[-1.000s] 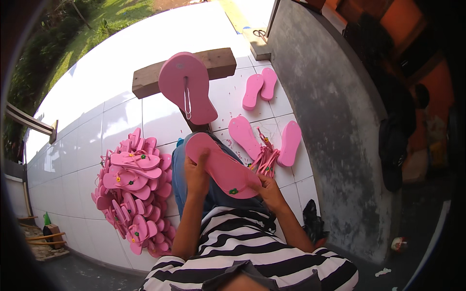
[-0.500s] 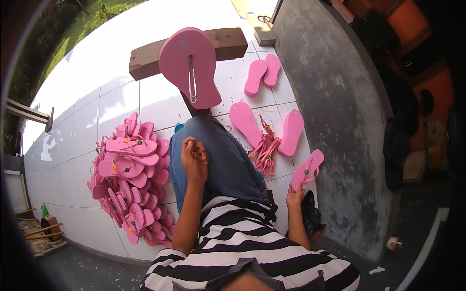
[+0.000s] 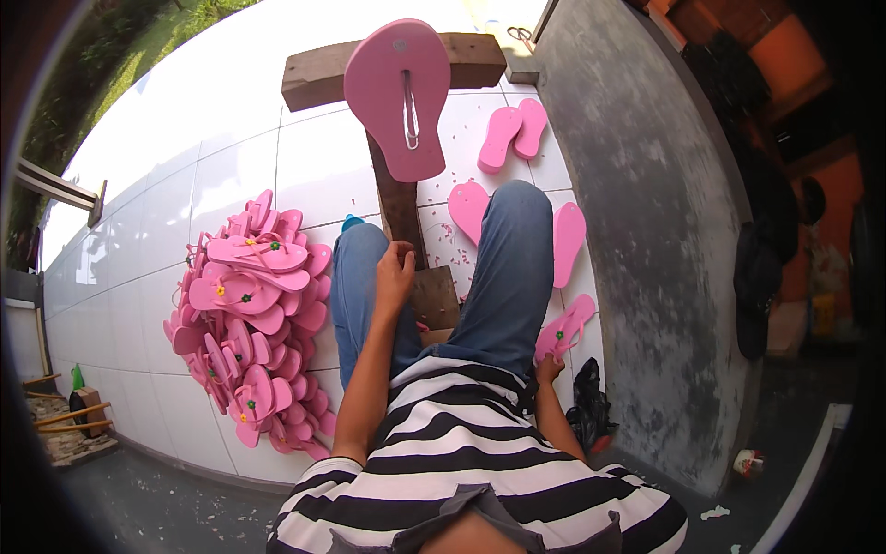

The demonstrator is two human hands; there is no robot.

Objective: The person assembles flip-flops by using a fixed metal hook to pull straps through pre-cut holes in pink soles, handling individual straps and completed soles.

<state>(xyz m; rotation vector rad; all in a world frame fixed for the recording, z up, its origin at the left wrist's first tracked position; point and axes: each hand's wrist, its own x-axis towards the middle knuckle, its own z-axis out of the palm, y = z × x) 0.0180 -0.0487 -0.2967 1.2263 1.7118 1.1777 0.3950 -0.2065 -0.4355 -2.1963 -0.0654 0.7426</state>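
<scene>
Low on my right side, my right hand grips the end of a pink flip-flop, which has a pink strap and a small green ornament. Above my left thigh, my left hand is loosely curled, with nothing visible in it. In front of me, a large pink sole is mounted on a wooden stand; a white wire loop sits in a slot down its middle. Pink soles lie beside my right knee, one partly hidden behind it.
A big heap of finished-looking pink flip-flops lies on the white tiles at left. Two more stacks of soles sit ahead right. A grey wall runs along the right, with a black plastic bag near its foot. Scissors lie far ahead.
My right knee has swung to the right, uncovering the stand's base and hiding the bundle of straps. My right hand has drawn the flip-flop lower and closer; my left hand has curled inward.
</scene>
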